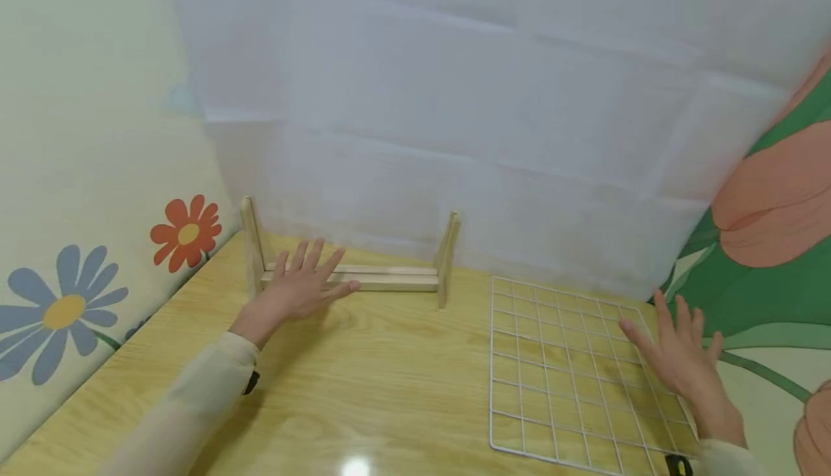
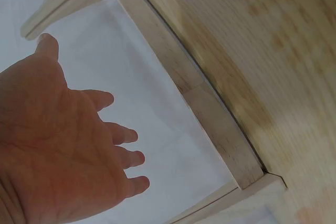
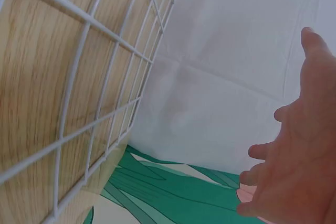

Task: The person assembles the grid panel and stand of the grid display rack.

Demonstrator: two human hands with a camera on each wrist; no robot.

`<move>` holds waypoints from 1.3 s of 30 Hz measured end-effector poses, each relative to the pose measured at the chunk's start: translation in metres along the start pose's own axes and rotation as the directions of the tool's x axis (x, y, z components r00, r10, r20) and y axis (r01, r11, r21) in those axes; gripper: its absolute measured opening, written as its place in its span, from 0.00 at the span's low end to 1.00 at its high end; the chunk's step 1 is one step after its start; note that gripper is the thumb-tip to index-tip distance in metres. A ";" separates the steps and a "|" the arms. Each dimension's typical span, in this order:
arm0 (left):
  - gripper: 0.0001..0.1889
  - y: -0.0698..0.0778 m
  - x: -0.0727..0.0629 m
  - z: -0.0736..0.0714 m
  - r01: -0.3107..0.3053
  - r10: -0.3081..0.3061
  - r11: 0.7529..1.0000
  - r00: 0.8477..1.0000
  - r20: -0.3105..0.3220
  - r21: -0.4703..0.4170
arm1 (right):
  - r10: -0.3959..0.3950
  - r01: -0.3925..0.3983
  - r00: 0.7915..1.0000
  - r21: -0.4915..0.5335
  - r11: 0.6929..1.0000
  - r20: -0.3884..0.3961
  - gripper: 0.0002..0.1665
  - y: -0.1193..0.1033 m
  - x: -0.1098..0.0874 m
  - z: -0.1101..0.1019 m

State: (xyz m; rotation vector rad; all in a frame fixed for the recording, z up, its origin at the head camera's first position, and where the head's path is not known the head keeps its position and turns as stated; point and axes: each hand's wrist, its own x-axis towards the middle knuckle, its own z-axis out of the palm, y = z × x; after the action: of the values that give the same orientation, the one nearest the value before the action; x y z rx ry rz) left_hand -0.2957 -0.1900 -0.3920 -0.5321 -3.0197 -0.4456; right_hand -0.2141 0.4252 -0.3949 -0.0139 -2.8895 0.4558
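My left hand (image 1: 300, 293) is held over the wooden stand (image 1: 389, 282), fingers spread and straight, gripping nothing. The stand has a long crossbar (image 2: 205, 114) and an upright post at each end; in the head view my hand overlaps the left part of the bar. At the right, my right hand (image 1: 687, 360) is raised over the right edge of a white wire grid panel (image 1: 567, 373), with its fingers spread. The panel lies flat on the table. The right wrist view has the grid (image 3: 86, 98) to the left of the empty hand (image 3: 304, 156).
A light wood-grain table (image 1: 363, 382) carries both things. Behind it hangs a creased white sheet (image 1: 454, 101). The left wall (image 1: 84, 159) has painted flowers, and the right wall shows green leaves and pink petals (image 1: 779, 202).
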 end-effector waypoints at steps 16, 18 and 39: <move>0.38 0.045 0.002 -0.012 -0.203 0.192 0.964 0.978 -0.077 -0.171 | -0.184 0.188 0.982 0.112 0.976 -0.048 0.39 -0.009 0.000 -0.018; 0.34 0.054 0.004 -0.010 -0.234 0.221 0.948 0.972 -0.080 -0.218 | -0.187 0.187 0.982 0.088 0.978 -0.015 0.39 -0.006 0.001 -0.021; 0.22 0.172 0.071 0.057 -0.497 0.502 0.865 0.859 0.098 -0.076 | -0.308 0.306 0.949 0.045 0.951 0.067 0.27 0.053 -0.008 -0.013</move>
State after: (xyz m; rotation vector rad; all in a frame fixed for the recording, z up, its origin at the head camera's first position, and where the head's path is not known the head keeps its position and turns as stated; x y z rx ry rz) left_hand -0.3030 0.0046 -0.3928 -1.3420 -2.8067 -0.4617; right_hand -0.2048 0.4791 -0.4002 0.4615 -2.8804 0.4537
